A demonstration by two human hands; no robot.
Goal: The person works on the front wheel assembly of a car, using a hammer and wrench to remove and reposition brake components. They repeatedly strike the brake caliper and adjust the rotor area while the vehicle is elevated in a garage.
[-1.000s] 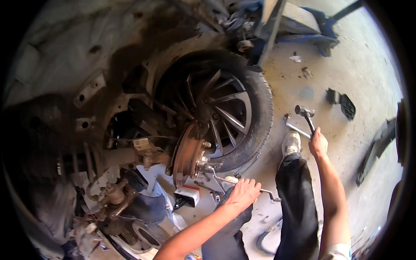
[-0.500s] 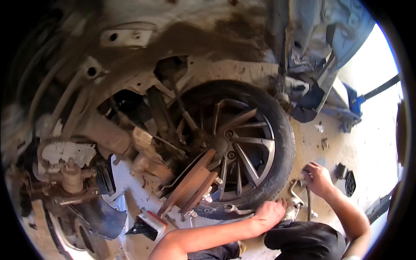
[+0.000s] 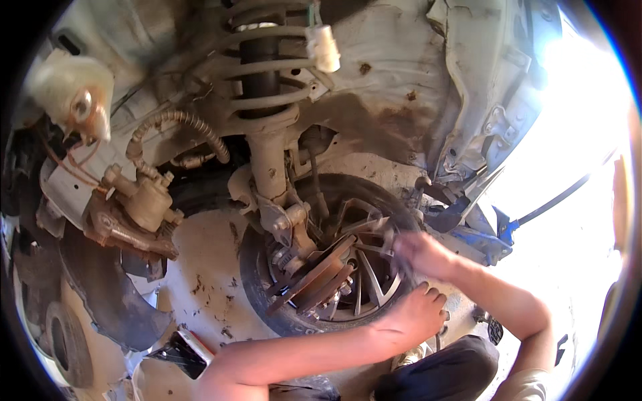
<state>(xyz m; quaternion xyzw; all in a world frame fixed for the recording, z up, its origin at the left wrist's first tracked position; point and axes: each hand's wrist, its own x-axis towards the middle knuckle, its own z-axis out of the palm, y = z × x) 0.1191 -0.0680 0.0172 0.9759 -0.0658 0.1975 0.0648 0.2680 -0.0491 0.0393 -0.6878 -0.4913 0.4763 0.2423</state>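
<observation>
The right hand, right of centre in the frame, is blurred, fingers closed around a blurred metal tool before the wheel. The left hand, just below, has curled fingers; whether it grips anything cannot be told. The rusty disc sits tilted at lower centre, below the strut. The caliper is at left.

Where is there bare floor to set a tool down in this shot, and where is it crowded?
The pale concrete floor, scattered with dark crumbs, is mostly free between the dark curved shield and the black tyre. Crowded: the tyre's right side, where left hand and right hand sit close to the rusty round disc.
</observation>
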